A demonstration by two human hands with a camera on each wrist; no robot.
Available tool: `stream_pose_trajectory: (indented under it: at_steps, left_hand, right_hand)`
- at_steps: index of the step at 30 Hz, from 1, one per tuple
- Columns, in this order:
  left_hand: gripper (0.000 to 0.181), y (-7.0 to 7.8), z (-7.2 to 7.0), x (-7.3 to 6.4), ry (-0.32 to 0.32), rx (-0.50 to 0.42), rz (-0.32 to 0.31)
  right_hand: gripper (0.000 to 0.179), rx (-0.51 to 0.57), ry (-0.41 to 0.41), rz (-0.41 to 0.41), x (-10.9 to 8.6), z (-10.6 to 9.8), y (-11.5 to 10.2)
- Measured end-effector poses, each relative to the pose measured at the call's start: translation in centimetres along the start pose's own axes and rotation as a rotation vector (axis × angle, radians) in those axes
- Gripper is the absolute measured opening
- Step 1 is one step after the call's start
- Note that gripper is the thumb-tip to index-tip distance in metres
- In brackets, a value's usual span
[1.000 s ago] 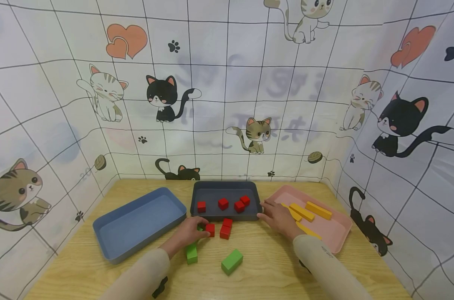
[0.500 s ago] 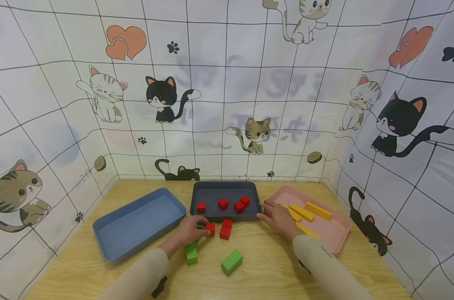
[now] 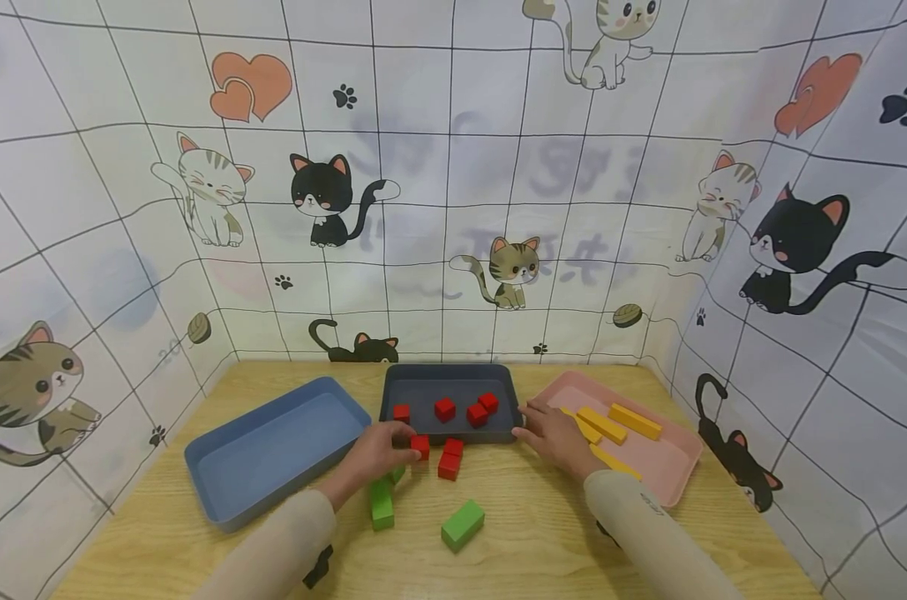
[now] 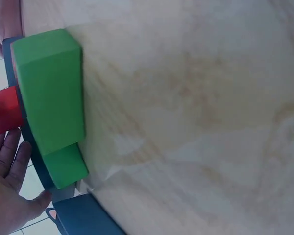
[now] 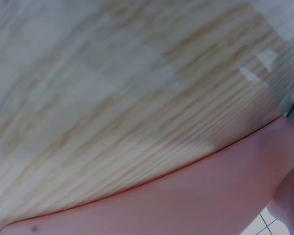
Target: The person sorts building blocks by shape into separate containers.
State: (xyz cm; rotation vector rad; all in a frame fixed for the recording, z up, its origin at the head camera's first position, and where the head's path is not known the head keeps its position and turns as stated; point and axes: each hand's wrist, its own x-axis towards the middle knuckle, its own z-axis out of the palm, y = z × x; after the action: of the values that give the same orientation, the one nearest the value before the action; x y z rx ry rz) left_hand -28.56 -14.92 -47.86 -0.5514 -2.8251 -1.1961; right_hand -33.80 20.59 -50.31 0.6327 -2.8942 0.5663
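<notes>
The left hand is pinching a red cube at seven o'clock of the dark tray, seemingly mid-transfer and needing to clear the rim, while the right hand is lying loose at four.

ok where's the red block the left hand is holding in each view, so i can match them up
Head: the red block is left of centre, below mid-height, at the fingertips of the left hand.
Left wrist: the red block is near the left edge, about mid-height, left of the green blocks.
Right wrist: not in it.
Shared landmark: the wooden table, visible in all three.
</notes>
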Motion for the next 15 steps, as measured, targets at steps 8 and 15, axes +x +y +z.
stream_pose_trajectory:
  at_steps: [8, 15]
  left_hand:
    - [0.035, 0.7, -0.6, 0.7, 0.025, -0.025, -0.038]
    - [0.031, 1.2, -0.8, 1.6, 0.059, -0.057, -0.065]
  right_hand:
    - [0.061, 0.002, 0.001, 0.001, 0.0, 0.0, 0.1]
    - [0.061, -0.004, 0.005, 0.009, 0.0, 0.1, 0.0]
